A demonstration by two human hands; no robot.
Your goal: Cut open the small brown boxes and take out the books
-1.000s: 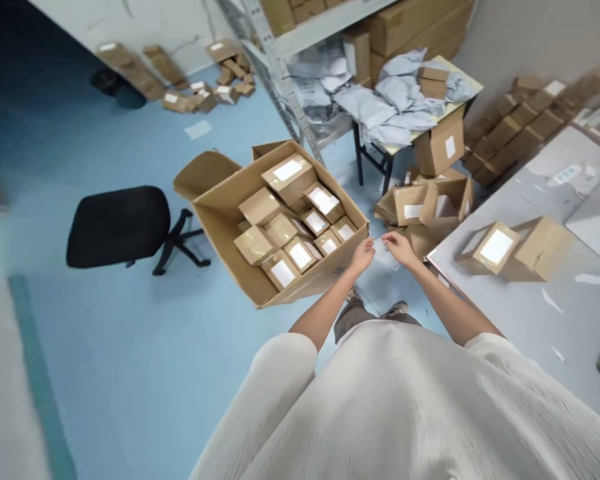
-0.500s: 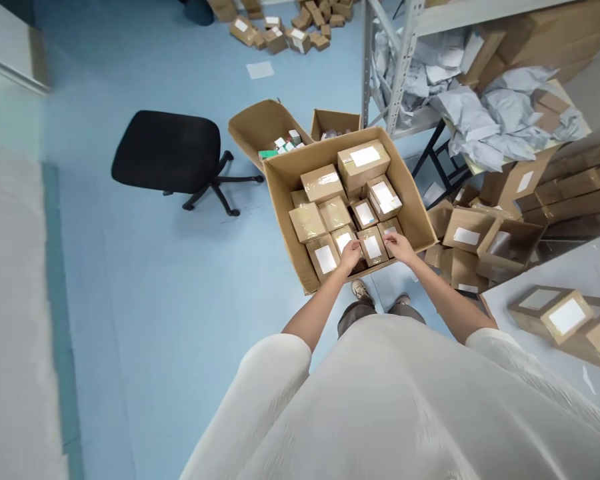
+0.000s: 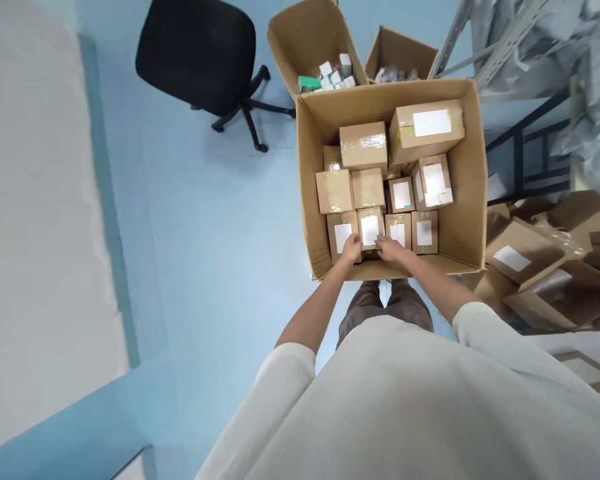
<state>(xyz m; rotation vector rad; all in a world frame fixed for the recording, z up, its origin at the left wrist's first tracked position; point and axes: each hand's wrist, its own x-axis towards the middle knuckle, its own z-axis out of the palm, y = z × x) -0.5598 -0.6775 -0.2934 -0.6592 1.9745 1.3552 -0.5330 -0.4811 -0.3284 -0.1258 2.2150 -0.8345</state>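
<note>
Leftward inside the large, open brown cardboard carton point(image 3: 473, 173), the left hand point(image 3: 351, 249) and right hand point(image 3: 390, 249) are resting 1 box over from 0.5 s ago. Nearby, a black swivel chair point(image 3: 197, 57) is standing on pale blue floor point(image 3: 220, 267). Between both grips, a small brown cardboard box with a white label point(image 3: 370, 228) is lying near the carton's front wall; fingers are curling half-open at its near corners, firmness unclear. Its long axis is running front to back, label facing up.

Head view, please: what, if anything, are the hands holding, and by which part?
The left hand and right hand are at opposite near corners of a small labelled cardboard box; whether they grip it cannot be told.
</note>
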